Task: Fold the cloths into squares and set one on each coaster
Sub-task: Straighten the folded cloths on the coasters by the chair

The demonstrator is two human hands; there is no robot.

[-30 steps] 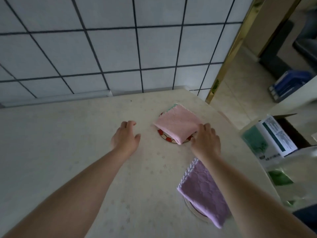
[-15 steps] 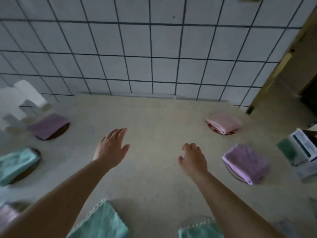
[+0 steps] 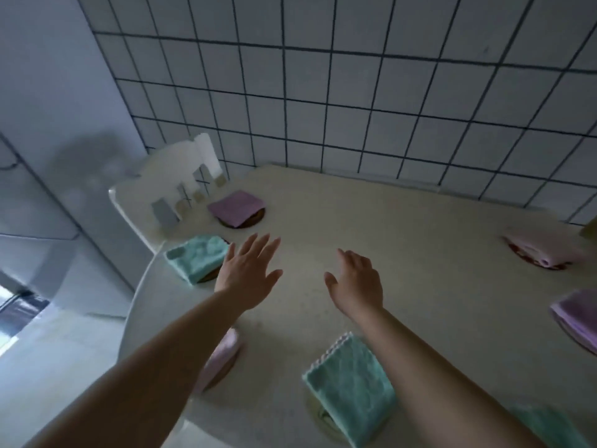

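**tilefan:** Tiled wall at the back, pale speckled counter in front of it. Both hands hover over the bare middle holding nothing: left hand with fingers spread flat, right hand relaxed, fingers loosely bent. Working outward, the nearest thing to the left hand is a folded teal cloth on a dark coaster, just beside the fingers. Behind that, a purple cloth sits on a brown coaster.

**coasterguy:** What about closer to the body?

**tilefan:** A second teal cloth on a coaster just under the right forearm, and a pink cloth half hidden by the left arm. Far right there's a pale pink cloth on a red-patterned coaster and another purple one at the frame edge. Something teal also shows in the bottom right corner, too cut off to call.

**coasterguy:** So mostly done?

**tilefan:** Looks that way to me, every cloth I can see is folded and on a coaster. If I were finishing, I'd check each square sits centred, since a few overhang their rims, and nudge the corners with flat fingers rather than lifting, so the folds don't spring open.
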